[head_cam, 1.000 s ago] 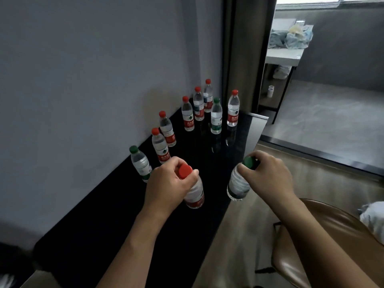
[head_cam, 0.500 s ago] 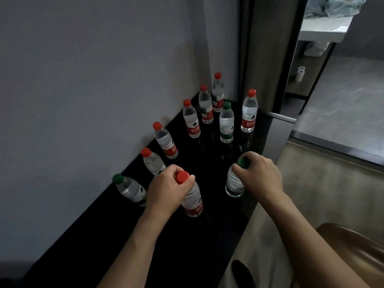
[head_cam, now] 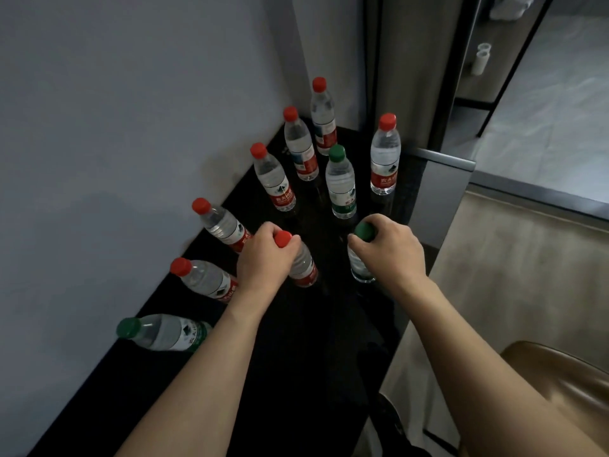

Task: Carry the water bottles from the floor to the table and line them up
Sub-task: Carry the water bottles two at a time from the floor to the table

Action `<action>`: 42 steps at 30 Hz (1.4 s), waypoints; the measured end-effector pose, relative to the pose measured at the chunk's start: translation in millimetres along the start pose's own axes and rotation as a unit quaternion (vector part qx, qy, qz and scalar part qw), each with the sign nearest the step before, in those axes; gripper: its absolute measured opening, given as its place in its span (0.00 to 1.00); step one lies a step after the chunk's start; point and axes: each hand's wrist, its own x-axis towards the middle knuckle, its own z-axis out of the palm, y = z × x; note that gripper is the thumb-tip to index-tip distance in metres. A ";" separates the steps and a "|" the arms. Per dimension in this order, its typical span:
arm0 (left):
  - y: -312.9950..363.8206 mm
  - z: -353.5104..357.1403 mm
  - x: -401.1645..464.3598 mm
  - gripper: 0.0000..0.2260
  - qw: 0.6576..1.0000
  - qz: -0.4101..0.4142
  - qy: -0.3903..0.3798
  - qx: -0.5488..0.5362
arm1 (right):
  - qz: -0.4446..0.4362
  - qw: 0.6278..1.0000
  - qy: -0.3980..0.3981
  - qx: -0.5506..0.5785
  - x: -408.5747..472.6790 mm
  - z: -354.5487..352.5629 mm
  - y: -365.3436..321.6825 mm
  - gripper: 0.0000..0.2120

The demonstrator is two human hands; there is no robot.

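Currently both hands are on bottles at the black table (head_cam: 296,374). Left hand (head_cam: 263,258) has its fingers curled round the neck of a red-cap bottle (head_cam: 304,265), cap poking out betw thumb and fingers; the bottle's base is at the tabletop, but can't tell if it's fully set down. Right hand (head_cam: 390,249) is wrapped the same way round the neck of a green-cap bottle (head_cam: 359,268), which stands near the table's right edge w/ its base at the surface. The two held bottles sit side by side, apart, approx level w/ each other.

Already on the table, along the wall (head_cam: 131,127), near to far: green-cap bottle by the wall (head_cam: 164,333), red-cap bottle second in the row (head_cam: 206,280), red-cap bottle third in the row (head_cam: 224,224), red-cap bottle fourth in the row (head_cam: 275,179), red-cap bottle fifth in the row (head_cam: 300,146), and red-cap bottle at the far corner (head_cam: 324,117). All look upright; the lean is wide-angle distortion, I think.

A second line to the right has a far green-cap bottle (head_cam: 341,183) just beyond the right hand, and a red-cap bottle near the far right edge (head_cam: 385,156).

Misc: brown chair (head_cam: 560,390) lower right, light floor (head_cam: 494,258) beside the table.
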 end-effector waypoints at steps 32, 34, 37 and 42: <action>-75.6 -126.2 -149.7 0.17 0.957 -0.027 0.266 0.112 | -0.380 0.922 -0.064 -0.042 -99.6 19.5 -125.5 0.23; -93.2 -139.2 -173.7 0.17 0.951 -0.056 0.279 0.121 | -0.405 0.909 -0.092 -0.037 -118.2 29.1 -141.8 0.23; -119.8 -159.5 -214.5 0.17 0.935 -0.112 0.315 0.120 | -0.447 0.884 -0.135 -0.028 -152.5 43.5 -168.4 0.23; -161.2 -193.0 -299.1 0.16 0.899 -0.195 0.372 0.121 | -0.521 0.835 -0.176 -0.027 -225.5 65.2 -209.2 0.23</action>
